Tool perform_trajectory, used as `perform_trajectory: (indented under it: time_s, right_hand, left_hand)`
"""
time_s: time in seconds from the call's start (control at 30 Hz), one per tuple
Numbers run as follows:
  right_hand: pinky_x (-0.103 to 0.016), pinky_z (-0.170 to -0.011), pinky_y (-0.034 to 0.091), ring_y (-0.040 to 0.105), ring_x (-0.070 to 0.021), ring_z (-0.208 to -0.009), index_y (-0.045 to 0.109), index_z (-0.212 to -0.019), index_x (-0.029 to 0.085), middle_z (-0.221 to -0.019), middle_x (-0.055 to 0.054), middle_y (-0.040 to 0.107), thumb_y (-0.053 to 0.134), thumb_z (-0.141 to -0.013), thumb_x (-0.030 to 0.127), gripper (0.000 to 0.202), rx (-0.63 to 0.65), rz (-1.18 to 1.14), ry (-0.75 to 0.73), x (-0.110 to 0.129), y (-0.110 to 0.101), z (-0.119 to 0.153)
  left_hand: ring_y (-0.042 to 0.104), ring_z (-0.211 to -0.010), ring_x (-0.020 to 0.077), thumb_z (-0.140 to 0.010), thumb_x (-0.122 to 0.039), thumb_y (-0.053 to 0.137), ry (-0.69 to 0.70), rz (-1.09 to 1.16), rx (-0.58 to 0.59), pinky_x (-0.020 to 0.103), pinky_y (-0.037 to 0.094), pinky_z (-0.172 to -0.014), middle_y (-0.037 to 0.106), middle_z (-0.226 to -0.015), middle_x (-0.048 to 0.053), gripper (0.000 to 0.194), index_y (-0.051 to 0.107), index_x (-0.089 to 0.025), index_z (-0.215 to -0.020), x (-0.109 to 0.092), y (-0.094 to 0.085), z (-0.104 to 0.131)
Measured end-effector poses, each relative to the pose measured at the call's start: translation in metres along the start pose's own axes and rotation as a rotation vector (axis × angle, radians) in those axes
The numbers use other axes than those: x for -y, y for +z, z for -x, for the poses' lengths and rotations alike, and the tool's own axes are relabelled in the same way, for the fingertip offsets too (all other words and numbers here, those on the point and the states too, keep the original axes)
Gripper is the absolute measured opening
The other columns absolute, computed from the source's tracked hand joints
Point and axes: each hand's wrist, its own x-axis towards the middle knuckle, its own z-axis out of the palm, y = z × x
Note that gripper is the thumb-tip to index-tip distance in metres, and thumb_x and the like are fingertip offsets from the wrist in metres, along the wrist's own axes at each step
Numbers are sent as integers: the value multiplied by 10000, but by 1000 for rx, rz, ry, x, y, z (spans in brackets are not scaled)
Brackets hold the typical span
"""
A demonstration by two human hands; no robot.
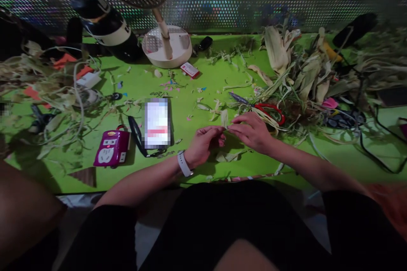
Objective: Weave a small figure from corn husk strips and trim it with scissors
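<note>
Near the middle of the green table (203,89), my left hand (206,142), with a pale watch band (183,164) on its wrist, is closed in a pinch on a small piece of dried husk (224,117). The husk stands up from between the fingertips. My right hand (252,133) meets it from the right, its thumb and fingers closed at the lower end of the same piece. Red-handled scissors (270,112) lie just beyond my right hand. A loose flake of husk (230,156) rests on the table below both hands.
A large pile of dried husks (305,76) covers the right side. Left of my hands are a lit phone (157,123), a purple power socket (112,148) and tangled husk with a white cable (76,89). A fan (167,48), dark bottle (110,29) and red-white box (190,70) stand behind.
</note>
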Motion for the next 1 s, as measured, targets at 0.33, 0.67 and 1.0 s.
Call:
perform_trajectory:
  time_s: [0.33,0.67,1.0]
  right_hand:
    - [-368,-810,448,587,-186,-860,649,-1018,280,-898,-30,669,532,-891,129,229,16,42,-99,-1,3,6]
    - [-368,-826,434,562,-187,-862,652,-1005,243,-902,-34,669,519,-901,136,200,20,33,-118,5,3,4]
    - [-351,-763,515,614,-196,-866,611,-956,218,-893,-65,652,530,-918,237,92,7,-154,153,18,1,-1]
  left_hand:
    - [496,-449,41,-672,-213,701,-111,90,7,175,410,-469,578,-553,-28,118,651,-110,-703,0,4,3]
    - [529,-457,73,-602,-233,732,-86,77,21,196,433,-468,594,-523,-17,167,628,-131,-683,3,3,3]
    - [668,-628,135,-606,-291,806,-8,58,-27,247,549,-613,710,-664,30,198,708,-139,-687,8,4,8]
